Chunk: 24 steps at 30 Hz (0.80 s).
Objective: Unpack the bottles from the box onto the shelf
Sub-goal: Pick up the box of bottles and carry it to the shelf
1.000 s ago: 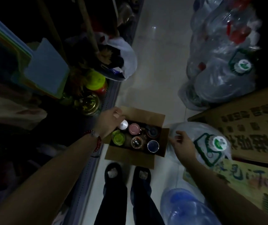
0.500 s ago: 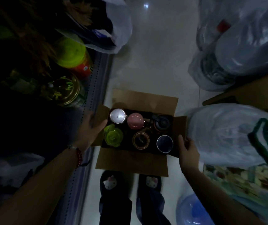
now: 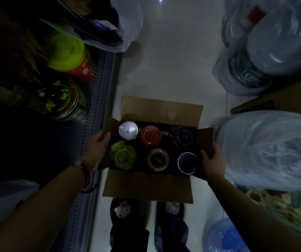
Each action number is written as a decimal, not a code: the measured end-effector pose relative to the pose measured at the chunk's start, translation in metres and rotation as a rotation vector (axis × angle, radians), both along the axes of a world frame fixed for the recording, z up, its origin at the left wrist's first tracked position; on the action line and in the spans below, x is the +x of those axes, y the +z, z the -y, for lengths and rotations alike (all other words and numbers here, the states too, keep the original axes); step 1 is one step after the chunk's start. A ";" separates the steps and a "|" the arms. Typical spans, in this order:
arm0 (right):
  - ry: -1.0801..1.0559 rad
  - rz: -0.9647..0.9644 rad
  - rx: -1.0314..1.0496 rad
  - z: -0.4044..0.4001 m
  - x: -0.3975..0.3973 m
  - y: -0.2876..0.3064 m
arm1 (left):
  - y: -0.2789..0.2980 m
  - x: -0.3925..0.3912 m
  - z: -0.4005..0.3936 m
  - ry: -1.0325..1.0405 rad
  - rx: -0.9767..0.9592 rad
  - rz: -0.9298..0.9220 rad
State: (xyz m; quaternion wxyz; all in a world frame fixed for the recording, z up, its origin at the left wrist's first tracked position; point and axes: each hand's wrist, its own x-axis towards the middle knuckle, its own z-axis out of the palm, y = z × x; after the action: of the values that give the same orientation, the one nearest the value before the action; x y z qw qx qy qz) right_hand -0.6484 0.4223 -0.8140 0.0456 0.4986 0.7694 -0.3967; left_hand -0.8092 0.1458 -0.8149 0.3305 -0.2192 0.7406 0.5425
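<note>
Both hands are on the open brown cardboard box [image 3: 147, 186], which sits on the pale floor just ahead of the person's feet. The left hand [image 3: 96, 151] grips the box's left side flap, thumb over the edge nearest the silver lid. The right hand [image 3: 212, 163] grips the right side flap, thumb curled onto the inner face of the flap.

Six bottles stand upright between the two hands, in two rows, none yet unpacked. Just inside the left hand are the silver-lidded round bottle [image 3: 128, 130] and the translucent yellow-green lidded bottle [image 3: 122, 154]. Midway sit the pink-lidded bottle [image 3: 150, 135] and the gold-rimmed dark-lidded bottle [image 3: 158, 159]. Closest to the right hand are the black bottle with a looped strap [image 3: 183, 137] and the dark blue-lidded bottle with a silver rim [image 3: 187, 163].

The grey perforated metal shelf edge [image 3: 98, 99] runs just outside the left hand, with jars already on it.

The step looks like steadying or shifting the box toward the shelf – flaps are weak handles, so a grip lower on the walls would hold better. Keep it level, since the bottles stand loose and could knock together – then lift out the ones nearest the left hand first
</note>
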 end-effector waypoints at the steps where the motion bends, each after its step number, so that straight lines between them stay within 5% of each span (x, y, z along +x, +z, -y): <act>1: 0.021 0.008 0.014 0.000 -0.001 0.002 | 0.001 0.001 0.000 0.005 -0.014 0.002; 10: 0.146 0.025 0.042 -0.001 0.002 0.035 | 0.039 0.013 -0.004 -0.013 -0.101 -0.013; 19: 0.239 -0.025 0.061 -0.009 -0.006 0.136 | 0.104 0.023 0.025 0.022 -0.196 -0.022; 24: 0.259 -0.060 0.124 -0.010 -0.010 0.205 | 0.205 0.030 0.008 0.027 -0.252 -0.062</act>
State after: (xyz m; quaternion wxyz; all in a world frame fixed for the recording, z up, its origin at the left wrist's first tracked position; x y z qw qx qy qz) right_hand -0.6581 0.4327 -0.6091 0.0426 0.3851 0.8512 -0.3541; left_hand -0.7796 0.1381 -0.6097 0.2697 -0.2520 0.8098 0.4560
